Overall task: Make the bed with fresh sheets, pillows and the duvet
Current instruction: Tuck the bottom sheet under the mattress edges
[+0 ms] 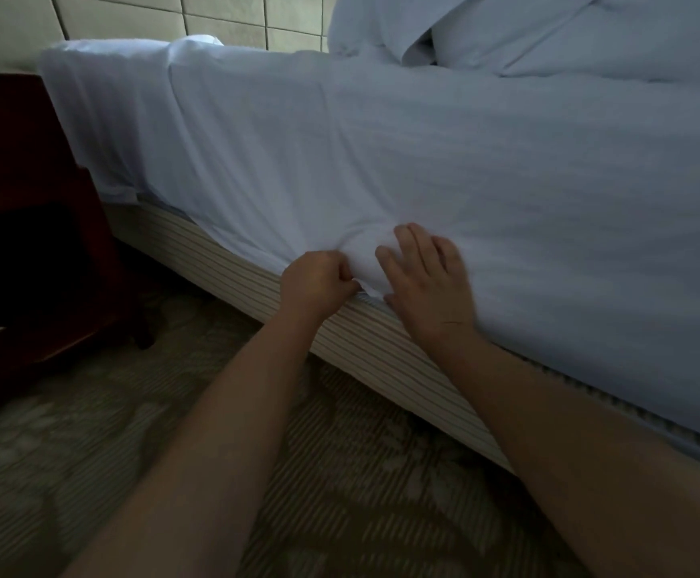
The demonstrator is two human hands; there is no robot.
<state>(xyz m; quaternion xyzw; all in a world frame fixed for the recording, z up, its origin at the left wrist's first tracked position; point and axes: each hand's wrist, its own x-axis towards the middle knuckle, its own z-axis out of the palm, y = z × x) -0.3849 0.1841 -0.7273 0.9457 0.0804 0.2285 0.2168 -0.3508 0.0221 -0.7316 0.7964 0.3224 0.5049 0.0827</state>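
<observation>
White sheet (381,160) drapes over the bed's side, above the striped base (231,269); left hand (314,281) grip pinches a bunched fold at its lower edge; right hand (427,277), fingers spread, apparently presses the sheet flat; pillows (548,31) lie on top.

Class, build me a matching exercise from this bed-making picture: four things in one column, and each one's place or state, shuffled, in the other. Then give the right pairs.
Things:
1. left hand
2. right hand
3. pillows
4. nightstand

States or places:
A. dark wood, beside the bed's head end
B. fingers straight, lying flat on the white sheet
C. piled on top of the bed
D. fingers curled, gripping the sheet's lower edge

Pairs: 1-D, 2-B, 3-C, 4-A
</observation>
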